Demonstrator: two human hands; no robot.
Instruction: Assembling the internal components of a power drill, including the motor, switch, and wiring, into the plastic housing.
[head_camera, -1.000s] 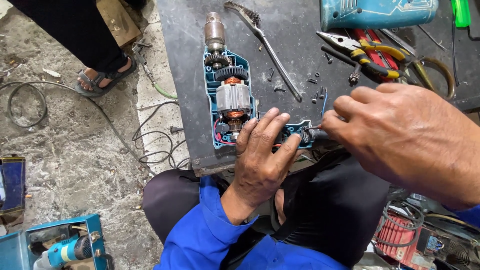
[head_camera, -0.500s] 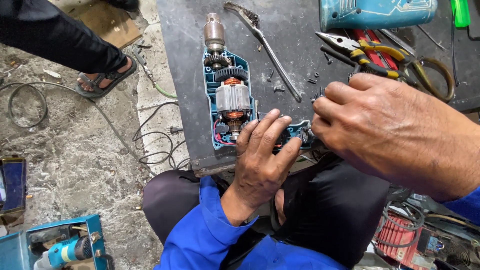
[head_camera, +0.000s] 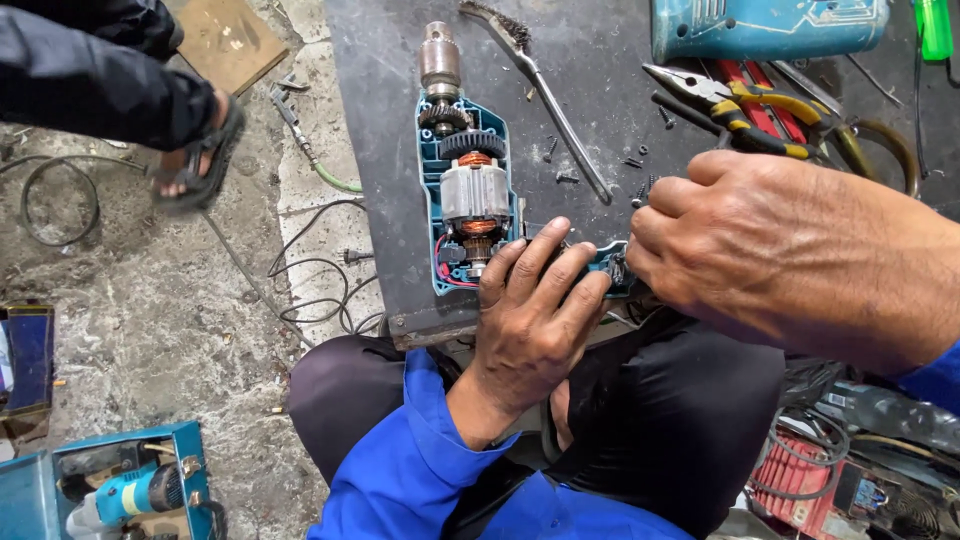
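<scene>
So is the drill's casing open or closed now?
Open: the drill lies on the bench with gears, motor and wires exposed.

Bright blue long sleeves (head_camera: 415, 450), dark trousers (head_camera: 660, 420), bare hands.

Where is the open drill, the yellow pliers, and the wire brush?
open drill (head_camera: 474, 190): head view, on the grey motor in its middle.
yellow pliers (head_camera: 765, 102): head view, on the upper yellow handle.
wire brush (head_camera: 562, 122): head view, on its thin metal handle.
</scene>
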